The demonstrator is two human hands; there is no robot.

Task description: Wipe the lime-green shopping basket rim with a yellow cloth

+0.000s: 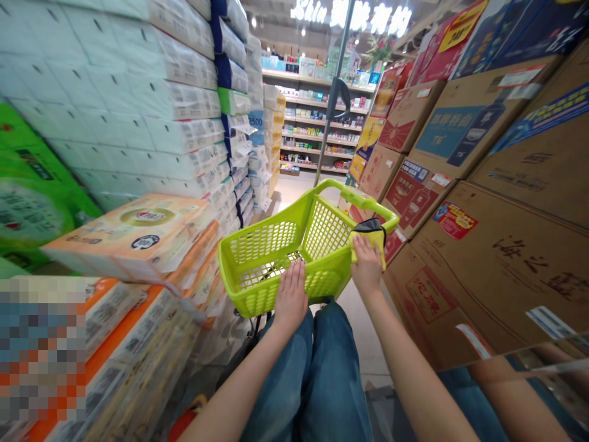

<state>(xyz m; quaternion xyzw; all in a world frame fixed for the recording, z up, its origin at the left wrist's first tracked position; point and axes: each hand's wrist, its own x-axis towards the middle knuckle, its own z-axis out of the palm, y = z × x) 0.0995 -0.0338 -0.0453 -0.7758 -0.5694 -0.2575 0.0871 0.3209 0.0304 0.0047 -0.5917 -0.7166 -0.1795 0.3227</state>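
Observation:
A lime-green plastic shopping cart [326, 282] stands in front of my knees, its basket showing only its slotted floor and walls. Its handle [359, 199] arches up at the far right end. My left hand [292, 291] rests with fingers stretched out against the rim of the near side. Under my right hand [367, 261] is a yellow and black cloth [377, 236], pressed against the cart's side below the handle. The fingers of that hand lie over the cloth.
Stacked tissue packs [184, 110] rise on the left, with an orange-and-white pack [138, 227] nearer. Cardboard cartons [497, 258] line the right. Ahead stand a glass door with a dark handle [338, 98] and stocked shelves [317, 126].

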